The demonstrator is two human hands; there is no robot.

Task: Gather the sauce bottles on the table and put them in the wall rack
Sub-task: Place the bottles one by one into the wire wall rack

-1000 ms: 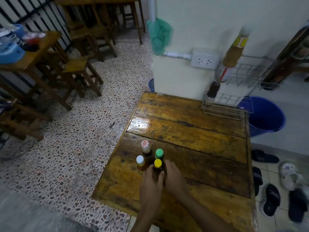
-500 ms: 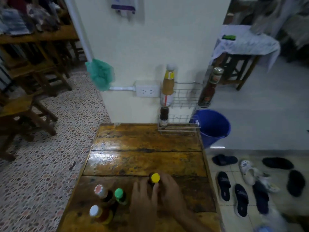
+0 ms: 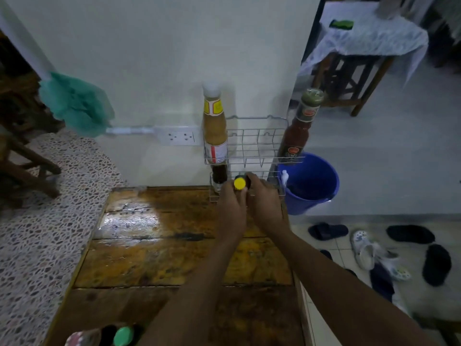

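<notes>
Both my hands hold a dark bottle with a yellow cap [image 3: 239, 183] at the front of the wire wall rack's lower shelf [image 3: 279, 193]. My left hand [image 3: 230, 207] grips it from the left and my right hand [image 3: 265, 203] from the right. A small dark bottle [image 3: 219, 176] stands in that lower shelf, just left of the yellow cap. The upper shelf [image 3: 254, 146] holds a tall tan sauce bottle [image 3: 215, 123] on its left and a red sauce bottle [image 3: 298, 128] on its right. At the table's near edge stand a green-capped bottle [image 3: 123, 335] and a pale-capped one [image 3: 79, 338].
The wooden table [image 3: 154, 258] butts against the white wall, with a socket strip [image 3: 179, 138] left of the rack. A blue bucket [image 3: 311, 183] sits on the floor right of the table, with several sandals [image 3: 374, 248] nearby. Wooden stools stand at left.
Both hands lifted the yellow-capped bottle away from the group at the table's near edge and carried it forward to the rack's lower shelf. The view swung toward the wall.
</notes>
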